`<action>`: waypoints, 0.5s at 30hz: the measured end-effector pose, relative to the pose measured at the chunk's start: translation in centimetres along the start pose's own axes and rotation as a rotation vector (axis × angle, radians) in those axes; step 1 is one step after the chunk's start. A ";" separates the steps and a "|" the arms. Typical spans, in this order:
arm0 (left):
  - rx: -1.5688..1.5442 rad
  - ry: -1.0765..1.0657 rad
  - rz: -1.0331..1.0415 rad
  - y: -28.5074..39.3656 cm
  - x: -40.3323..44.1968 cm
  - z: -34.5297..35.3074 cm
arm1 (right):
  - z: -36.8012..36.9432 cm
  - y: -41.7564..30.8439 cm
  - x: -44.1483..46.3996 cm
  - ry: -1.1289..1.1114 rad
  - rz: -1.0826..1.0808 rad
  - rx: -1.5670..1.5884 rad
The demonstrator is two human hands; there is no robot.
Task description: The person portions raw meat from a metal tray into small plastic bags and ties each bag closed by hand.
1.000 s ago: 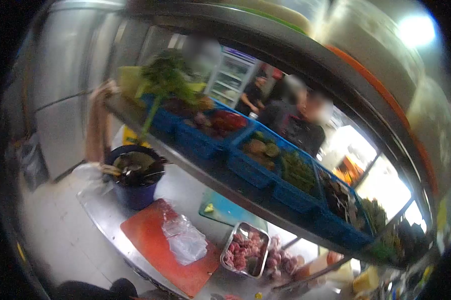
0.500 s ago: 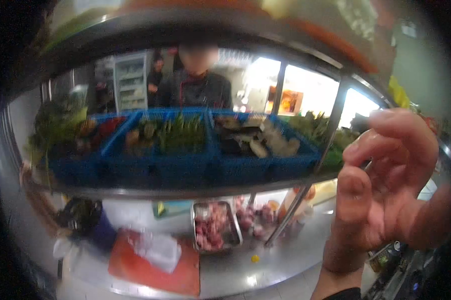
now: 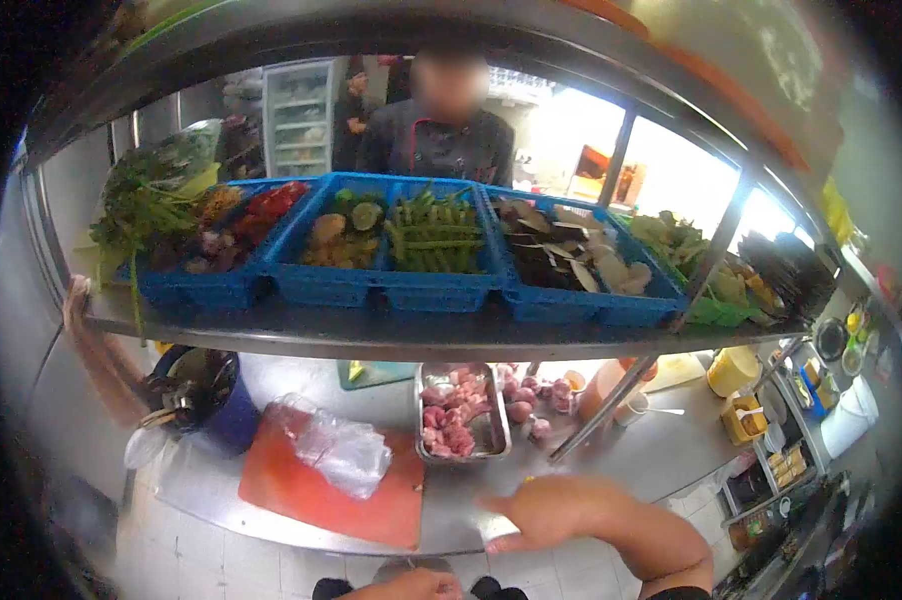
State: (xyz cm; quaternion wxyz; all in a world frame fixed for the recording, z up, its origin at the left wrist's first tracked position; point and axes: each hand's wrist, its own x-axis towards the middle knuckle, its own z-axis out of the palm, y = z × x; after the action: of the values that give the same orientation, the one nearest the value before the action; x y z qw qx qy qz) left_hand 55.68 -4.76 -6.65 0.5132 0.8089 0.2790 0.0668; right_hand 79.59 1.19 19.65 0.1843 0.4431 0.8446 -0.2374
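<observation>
My right hand (image 3: pixel 546 510) is low over the front edge of the steel counter (image 3: pixel 611 450), slightly blurred. Its index finger and thumb are apart, with a bright patch showing between them and nothing visibly held. At the bottom edge, my left hand (image 3: pixel 411 584) shows only in part, and its fingers are mostly cut off. Left of my right hand lies a red cutting board (image 3: pixel 356 510) with a crumpled clear plastic bag (image 3: pixel 346 460) on it. Behind stands a metal tray (image 3: pixel 503 440) of raw meat pieces (image 3: pixel 456 410), with more reddish pieces (image 3: pixel 531 395) beside it.
Blue baskets (image 3: pixel 381 290) of cut vegetables fill the shelf (image 3: pixel 401 345) above the counter. A co-worker (image 3: pixel 436 140) stands behind it. Another person's forearm (image 3: pixel 111 370) reaches the shelf's left end, near a dark blue bucket (image 3: pixel 236 425). Sauce containers (image 3: pixel 736 370) stand right.
My right hand has come down from beside the shelf at the right to the counter's front edge. My left hand has entered at the bottom. The view has shifted.
</observation>
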 end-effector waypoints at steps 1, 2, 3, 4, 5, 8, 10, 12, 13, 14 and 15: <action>-0.004 -0.062 -0.045 1.3 -0.7 -1.2 | 1.7 -0.3 0.1 -0.070 0.010 0.061; -0.006 -0.124 -0.084 3.0 -1.2 -3.1 | 3.1 -0.8 0.1 -0.138 0.024 0.118; -0.007 -0.184 -0.120 4.4 -1.9 -4.3 | 4.3 -1.3 0.1 -0.206 0.039 0.171; -0.089 -0.157 -0.071 4.4 -2.8 -5.1 | 5.8 -1.7 0.3 -0.208 0.066 0.214; -0.076 -0.116 -0.087 5.1 -3.8 -6.0 | 7.4 -2.1 0.6 -0.210 0.094 0.258; -0.105 -0.079 -0.252 8.2 -7.2 -10.1 | 10.6 -4.0 0.6 -0.128 0.279 0.313; -0.100 -0.018 -0.313 9.3 -9.9 -12.6 | 12.4 -4.4 0.9 -0.102 0.369 0.340; -0.123 0.087 -0.343 10.5 -12.7 -14.9 | 12.7 -4.4 0.6 -0.047 0.345 0.403; -0.110 0.158 -0.321 10.9 -14.0 -15.9 | 12.7 -4.1 0.9 -0.018 0.339 0.445; -0.109 0.180 -0.345 11.2 -15.1 -17.0 | 12.6 -3.6 1.3 0.017 0.351 0.457; -0.059 0.182 -0.349 11.0 -16.2 -17.8 | 12.4 -3.0 1.8 0.055 0.365 0.467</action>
State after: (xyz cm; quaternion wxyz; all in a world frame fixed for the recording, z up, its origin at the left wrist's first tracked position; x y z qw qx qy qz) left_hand 39.30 -2.53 14.03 0.5131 0.7236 0.4581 0.0581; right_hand 77.36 -6.10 9.22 0.0942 0.6242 0.6782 -0.3763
